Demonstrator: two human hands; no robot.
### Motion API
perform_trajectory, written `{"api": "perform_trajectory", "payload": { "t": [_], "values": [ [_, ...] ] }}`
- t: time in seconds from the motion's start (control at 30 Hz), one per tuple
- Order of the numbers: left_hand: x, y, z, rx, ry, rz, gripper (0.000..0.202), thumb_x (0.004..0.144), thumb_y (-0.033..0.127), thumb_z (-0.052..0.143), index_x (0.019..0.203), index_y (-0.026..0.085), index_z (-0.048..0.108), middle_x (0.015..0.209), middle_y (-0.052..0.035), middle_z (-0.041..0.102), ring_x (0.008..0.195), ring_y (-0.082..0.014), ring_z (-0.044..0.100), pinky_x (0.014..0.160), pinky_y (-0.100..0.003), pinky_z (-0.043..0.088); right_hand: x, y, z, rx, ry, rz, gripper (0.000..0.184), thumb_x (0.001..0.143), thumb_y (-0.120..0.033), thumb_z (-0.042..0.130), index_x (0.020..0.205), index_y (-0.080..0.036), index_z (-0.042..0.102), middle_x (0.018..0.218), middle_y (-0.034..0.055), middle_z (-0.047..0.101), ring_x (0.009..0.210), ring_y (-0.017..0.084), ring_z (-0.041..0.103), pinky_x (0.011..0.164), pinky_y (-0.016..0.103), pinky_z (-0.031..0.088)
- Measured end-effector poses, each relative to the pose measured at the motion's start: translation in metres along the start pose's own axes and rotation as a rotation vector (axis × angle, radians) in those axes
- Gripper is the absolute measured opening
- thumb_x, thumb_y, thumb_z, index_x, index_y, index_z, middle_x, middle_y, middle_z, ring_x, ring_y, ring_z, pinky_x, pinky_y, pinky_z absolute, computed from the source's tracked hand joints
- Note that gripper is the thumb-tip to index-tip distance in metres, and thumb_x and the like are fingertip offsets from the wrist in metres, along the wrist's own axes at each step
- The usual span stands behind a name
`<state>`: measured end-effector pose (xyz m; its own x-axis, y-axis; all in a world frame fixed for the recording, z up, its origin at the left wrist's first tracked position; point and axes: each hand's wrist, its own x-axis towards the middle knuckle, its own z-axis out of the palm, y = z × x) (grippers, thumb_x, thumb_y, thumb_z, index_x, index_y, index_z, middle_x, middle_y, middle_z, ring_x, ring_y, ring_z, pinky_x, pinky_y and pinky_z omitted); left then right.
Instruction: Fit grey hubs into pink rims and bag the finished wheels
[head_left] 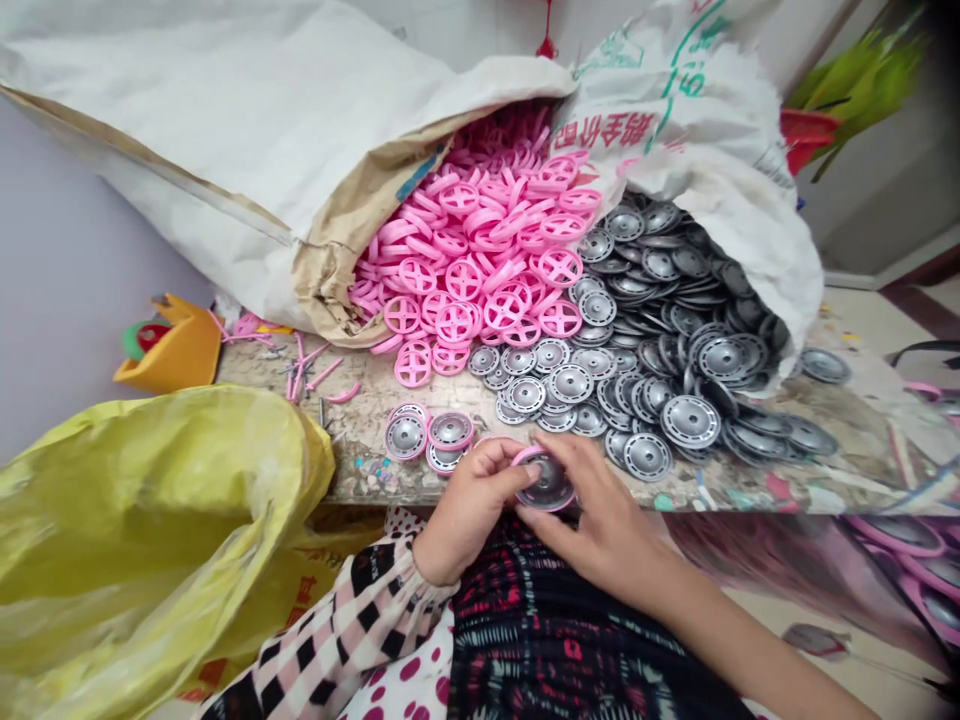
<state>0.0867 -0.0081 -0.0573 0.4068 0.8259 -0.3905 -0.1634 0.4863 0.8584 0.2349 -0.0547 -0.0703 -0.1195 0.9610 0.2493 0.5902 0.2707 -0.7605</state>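
Between my two hands, over the table's front edge, is a small toy wheel [550, 488] made of a grey disc in a pink rim. My left hand [480, 500] pinches its left side, thumb on the grey face. Thumb and fingers of my right hand [600, 510] close round its right side. Just left of them lie several assembled wheels [406, 436], grey with pink edges. Behind my hands, loose grey discs [570, 383] spread out beside a heap of pink spoked rims [465, 280].
A white sack [225, 130] spills the rims; another white sack [750, 190] holds the discs. At lower left gapes a yellow bag [150, 500]. An orange container [180, 340] and pink scraps [300, 365] lie on the worn table [360, 400]. More wheels [900, 540] sit at lower right.
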Motion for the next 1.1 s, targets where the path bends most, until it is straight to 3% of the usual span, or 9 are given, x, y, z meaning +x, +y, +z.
{"api": "perform_trajectory", "payload": {
  "t": [0.13, 0.3, 0.4, 0.47, 0.57, 0.67, 0.8, 0.93, 1.1],
  "values": [
    [-0.002, 0.010, -0.005, 0.193, -0.087, 0.113, 0.020, 0.076, 0.025, 0.067, 0.094, 0.017, 0.070, 0.090, -0.0042, 0.068, 0.083, -0.0146, 0.061, 0.078, -0.025, 0.047, 0.006, 0.001, 0.000, -0.088, -0.058, -0.006, 0.047, 0.086, -0.029, 0.056, 0.132, -0.023, 0.046, 0.108, 0.0114, 0.057, 0.099, 0.026, 0.056, 0.084, 0.042, 0.048],
    [0.005, 0.024, -0.043, 0.591, 0.245, 0.335, 0.025, 0.080, 0.030, 0.063, 0.101, 0.019, 0.070, 0.096, -0.0056, 0.071, 0.087, -0.0183, 0.064, 0.078, -0.030, 0.050, 0.023, 0.018, 0.003, 0.225, 0.087, 0.281, 0.028, 0.084, -0.037, 0.059, 0.108, -0.023, 0.059, 0.102, 0.0068, 0.063, 0.092, 0.023, 0.058, 0.085, 0.038, 0.046],
    [0.006, 0.027, -0.068, 0.803, 0.298, 0.460, 0.025, 0.085, 0.030, 0.057, 0.104, 0.019, 0.069, 0.099, -0.0057, 0.070, 0.089, -0.0182, 0.064, 0.080, -0.031, 0.049, 0.028, 0.023, 0.008, 0.573, 0.090, 0.446, 0.035, 0.079, -0.044, 0.065, 0.108, -0.025, 0.058, 0.100, 0.0029, 0.065, 0.089, 0.021, 0.059, 0.083, 0.035, 0.046],
    [0.005, 0.027, -0.080, 1.027, 0.299, 0.580, 0.024, 0.086, 0.028, 0.056, 0.105, 0.019, 0.068, 0.103, -0.0061, 0.069, 0.097, -0.0193, 0.062, 0.088, -0.034, 0.047, 0.030, 0.024, 0.014, 0.647, 0.043, 0.456, 0.036, 0.079, -0.045, 0.065, 0.108, -0.025, 0.057, 0.100, 0.0026, 0.064, 0.088, 0.020, 0.059, 0.082, 0.035, 0.047],
    [0.003, 0.026, -0.089, 1.357, 0.246, 0.657, 0.033, 0.084, 0.032, 0.061, 0.114, 0.019, 0.065, 0.116, -0.0096, 0.064, 0.109, -0.0246, 0.055, 0.097, -0.042, 0.041, 0.030, 0.028, 0.026, 0.403, -0.019, 0.351, 0.035, 0.084, -0.042, 0.059, 0.113, -0.023, 0.057, 0.104, 0.0061, 0.059, 0.096, 0.023, 0.056, 0.090, 0.040, 0.045],
    [0.003, 0.025, -0.093, 1.575, 0.169, 0.598, 0.054, 0.078, 0.045, 0.067, 0.125, 0.020, 0.059, 0.131, -0.0130, 0.053, 0.115, -0.0310, 0.048, 0.097, -0.048, 0.039, 0.026, 0.033, 0.038, 0.073, -0.013, 0.224, 0.039, 0.091, -0.041, 0.047, 0.125, -0.023, 0.055, 0.106, 0.0100, 0.052, 0.103, 0.025, 0.052, 0.096, 0.046, 0.042],
    [0.004, 0.024, -0.095, 1.742, 0.110, 0.486, 0.071, 0.070, 0.051, 0.072, 0.133, 0.025, 0.051, 0.141, -0.0121, 0.045, 0.113, -0.0359, 0.045, 0.093, -0.053, 0.038, 0.021, 0.034, 0.046, -0.096, -0.079, 0.140, 0.054, 0.093, -0.050, 0.041, 0.139, -0.022, 0.043, 0.118, 0.0139, 0.047, 0.113, 0.028, 0.047, 0.100, 0.048, 0.040],
    [0.006, 0.027, -0.093, 1.818, 0.055, 0.437, 0.061, 0.074, 0.038, 0.070, 0.132, 0.028, 0.052, 0.136, -0.0077, 0.051, 0.109, -0.0340, 0.047, 0.089, -0.052, 0.039, 0.021, 0.029, 0.048, -0.210, -0.157, 0.081, 0.089, 0.074, -0.064, 0.063, 0.146, -0.022, 0.032, 0.130, 0.0168, 0.039, 0.119, 0.034, 0.041, 0.099, 0.051, 0.039],
    [0.007, 0.029, -0.094, 1.809, 0.038, 0.470, 0.049, 0.082, 0.034, 0.063, 0.129, 0.025, 0.056, 0.129, -0.0074, 0.057, 0.104, -0.0303, 0.050, 0.086, -0.048, 0.040, 0.032, 0.022, 0.045, -0.293, -0.222, 0.032, 0.067, 0.083, -0.053, 0.057, 0.139, -0.019, 0.042, 0.119, 0.0154, 0.047, 0.109, 0.029, 0.046, 0.094, 0.045, 0.043]
  ]
}}
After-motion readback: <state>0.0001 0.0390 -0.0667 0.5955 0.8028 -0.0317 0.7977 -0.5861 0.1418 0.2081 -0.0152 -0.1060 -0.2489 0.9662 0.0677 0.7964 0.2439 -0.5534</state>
